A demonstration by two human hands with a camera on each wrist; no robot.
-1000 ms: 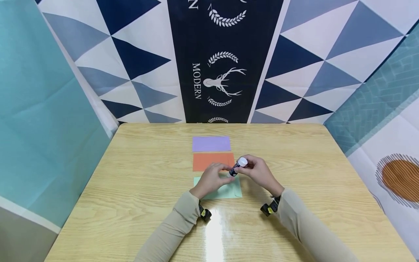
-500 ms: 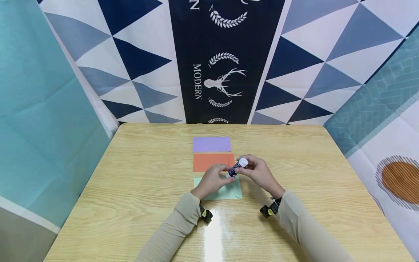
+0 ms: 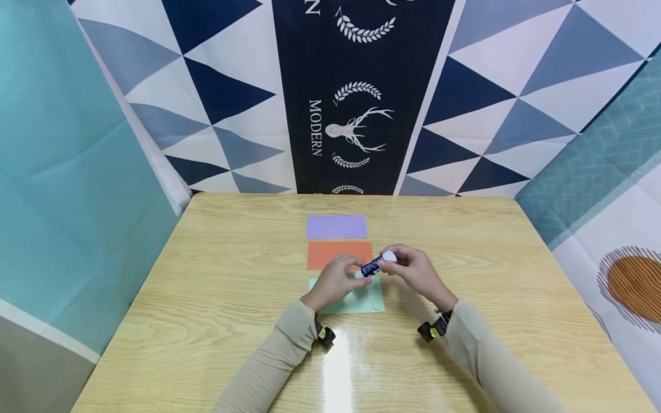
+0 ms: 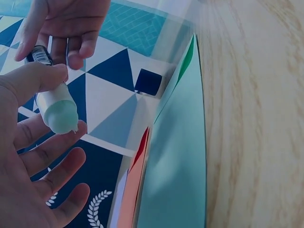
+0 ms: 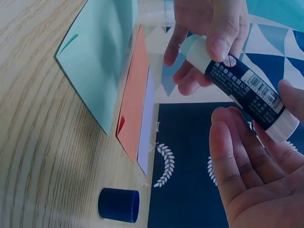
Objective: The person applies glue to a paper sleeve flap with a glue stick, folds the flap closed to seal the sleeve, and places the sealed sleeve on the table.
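An uncapped glue stick [image 3: 373,267] is held over the envelopes between both hands. My left hand [image 3: 334,281] pinches its white collar between thumb and finger, just behind the pale glue tip [image 4: 64,118]. At the opposite end, the fingers of my right hand [image 3: 415,272] grip the white base [image 5: 283,127]. A dark label with a barcode [image 5: 259,88] faces the right wrist camera. Below the hands lies a mint green envelope [image 3: 356,301], partly covered by the left hand. The blue cap [image 5: 118,205] rests on its side on the table; the right hand hides it in the head view.
Beyond the green envelope, an orange envelope [image 3: 330,252] and a purple envelope [image 3: 337,227] lie in a row on the wooden table [image 3: 217,275]. A patterned cloth [image 3: 242,86] hangs behind the table's far edge, with more cloth along both sides.
The glue stick has tipped to a flatter angle, its white base end moving right with the right hand. The left hand keeps its pinch in nearly the same place.
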